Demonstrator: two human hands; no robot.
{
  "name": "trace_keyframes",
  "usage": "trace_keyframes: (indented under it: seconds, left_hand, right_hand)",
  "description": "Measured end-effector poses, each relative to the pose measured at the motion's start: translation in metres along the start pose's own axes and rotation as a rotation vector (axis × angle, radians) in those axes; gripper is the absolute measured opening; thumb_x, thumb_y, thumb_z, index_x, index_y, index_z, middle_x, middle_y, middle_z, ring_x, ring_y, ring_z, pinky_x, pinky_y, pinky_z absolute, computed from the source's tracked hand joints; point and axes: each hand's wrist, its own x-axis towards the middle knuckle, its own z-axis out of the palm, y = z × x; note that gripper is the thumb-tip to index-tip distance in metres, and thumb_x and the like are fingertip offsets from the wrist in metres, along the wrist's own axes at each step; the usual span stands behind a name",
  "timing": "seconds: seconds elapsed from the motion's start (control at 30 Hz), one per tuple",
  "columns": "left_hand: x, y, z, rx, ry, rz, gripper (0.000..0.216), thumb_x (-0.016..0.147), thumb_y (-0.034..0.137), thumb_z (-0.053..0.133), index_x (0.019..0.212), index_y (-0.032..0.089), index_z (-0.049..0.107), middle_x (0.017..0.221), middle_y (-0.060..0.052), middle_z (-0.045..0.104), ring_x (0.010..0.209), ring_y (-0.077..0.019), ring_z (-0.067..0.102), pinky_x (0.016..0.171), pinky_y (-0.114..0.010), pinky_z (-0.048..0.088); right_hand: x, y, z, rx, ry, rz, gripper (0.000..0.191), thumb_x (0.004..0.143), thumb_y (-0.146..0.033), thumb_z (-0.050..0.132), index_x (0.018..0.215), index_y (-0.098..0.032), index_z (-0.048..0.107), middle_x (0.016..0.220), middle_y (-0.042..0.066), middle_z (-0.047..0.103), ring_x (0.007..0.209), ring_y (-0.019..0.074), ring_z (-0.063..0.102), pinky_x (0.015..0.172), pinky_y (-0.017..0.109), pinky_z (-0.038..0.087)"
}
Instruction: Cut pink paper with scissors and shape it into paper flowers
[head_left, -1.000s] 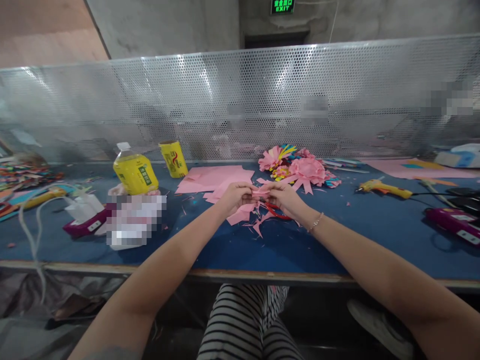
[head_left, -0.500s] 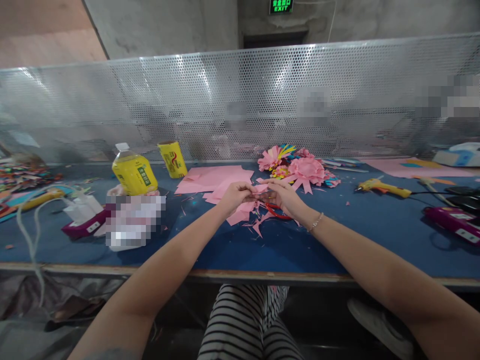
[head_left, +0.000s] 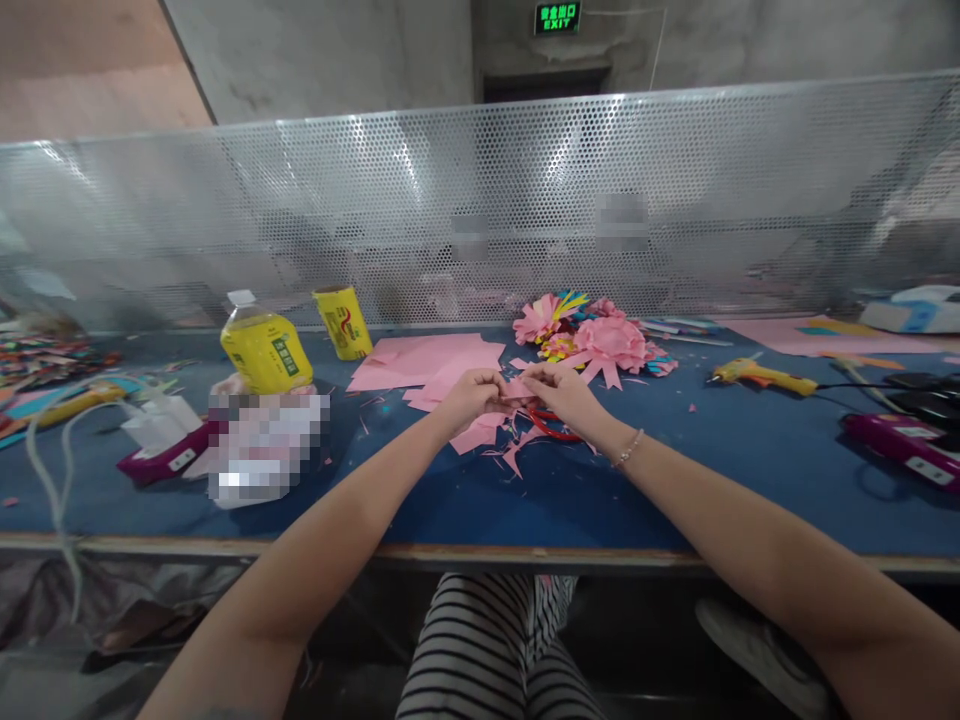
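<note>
Reaching forward over the blue counter [head_left: 450,510] with the left arm [head_left: 322,550] and the right arm [head_left: 727,520], both slanted inward to a spot in front of and slightly left of the bunch of paper flowers [head_left: 611,345]. Bending the left hand [head_left: 478,398] and the right hand [head_left: 564,396] toward each other, wrists low. Keeping each grip narrow, pinching between them one small piece of pink paper [head_left: 517,388], nearer and to the left of the bunch.

Compared with half a second ago, showing nearly the same arm pose, but with the right grip bent further down over the paper, and less of the paper in sight.

Counting from large to small: one perforated metal screen [head_left: 435,210] behind the bunch; pink sheets [head_left: 442,362] left of it, overlapping, number unclear; one bottle of yellow liquid [head_left: 266,350] well to its left; two purple power strips, one [head_left: 165,458] far left and one [head_left: 900,447] right; one yellow can [head_left: 343,323] between bottle and bunch; one yellow glue gun [head_left: 765,378] right of the bunch; one red handle [head_left: 556,434] in front of it, partly hidden; pink scraps [head_left: 511,460] in front and left, too many to count.
</note>
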Motion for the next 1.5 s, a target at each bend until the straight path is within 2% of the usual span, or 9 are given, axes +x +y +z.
trace_keyframes:
  seconds: [0.17,0.3,0.43,0.73,1.2,1.5]
  left_hand:
    - [-0.002,0.002,0.001,-0.046,-0.019,-0.020,0.012,0.067,0.007,0.051,0.067,0.014,0.041,0.053,0.003,0.053,0.055,-0.0132,0.062,0.063,-0.031,0.049]
    - [-0.001,0.001,0.001,-0.011,0.007,-0.006,0.021,0.066,0.012,0.061,0.078,0.014,0.043,0.060,0.002,0.056,0.056,-0.0106,0.060,0.063,-0.029,0.049]
    - [0.000,-0.001,-0.001,0.018,0.010,0.010,0.019,0.064,0.013,0.064,0.076,0.011,0.049,0.063,0.001,0.057,0.057,-0.0081,0.059,0.062,-0.025,0.049]
    - [-0.002,0.002,-0.003,0.027,-0.031,0.000,0.018,0.067,0.017,0.064,0.078,0.011,0.051,0.063,-0.001,0.059,0.058,-0.0097,0.061,0.062,-0.026,0.050]
    - [-0.002,0.002,-0.005,0.015,-0.020,-0.003,0.018,0.067,0.018,0.064,0.078,0.011,0.053,0.065,0.000,0.058,0.062,-0.0102,0.062,0.066,-0.026,0.050]
    - [-0.001,0.001,-0.005,-0.006,0.005,-0.004,0.017,0.067,0.016,0.063,0.078,0.011,0.052,0.064,0.001,0.057,0.060,-0.0105,0.062,0.064,-0.026,0.050]
  right_hand:
    - [0.000,-0.003,-0.002,-0.057,-0.020,0.009,0.016,0.071,-0.032,0.054,0.077,-0.017,0.056,0.070,0.001,0.060,0.057,0.0130,0.060,0.059,0.029,0.051]
    - [-0.001,-0.006,-0.002,-0.064,-0.020,0.005,0.015,0.071,-0.030,0.053,0.077,-0.017,0.057,0.069,0.001,0.060,0.058,0.0130,0.061,0.058,0.027,0.051]
    - [-0.003,-0.009,-0.001,-0.047,-0.016,0.025,0.012,0.071,-0.027,0.053,0.076,-0.016,0.056,0.068,0.000,0.059,0.056,0.0115,0.060,0.056,0.025,0.051]
    - [-0.004,-0.015,0.002,-0.009,-0.002,0.053,0.009,0.071,-0.024,0.053,0.076,-0.017,0.056,0.067,0.000,0.059,0.053,0.0106,0.060,0.054,0.024,0.051]
    - [-0.004,-0.013,0.001,0.005,-0.001,0.043,0.009,0.070,-0.023,0.054,0.077,-0.017,0.057,0.066,-0.001,0.059,0.054,0.0104,0.060,0.056,0.024,0.051]
    - [-0.002,-0.009,0.001,0.024,0.010,0.057,0.012,0.068,-0.025,0.057,0.077,-0.018,0.058,0.071,0.000,0.062,0.054,0.0116,0.060,0.060,0.028,0.053]
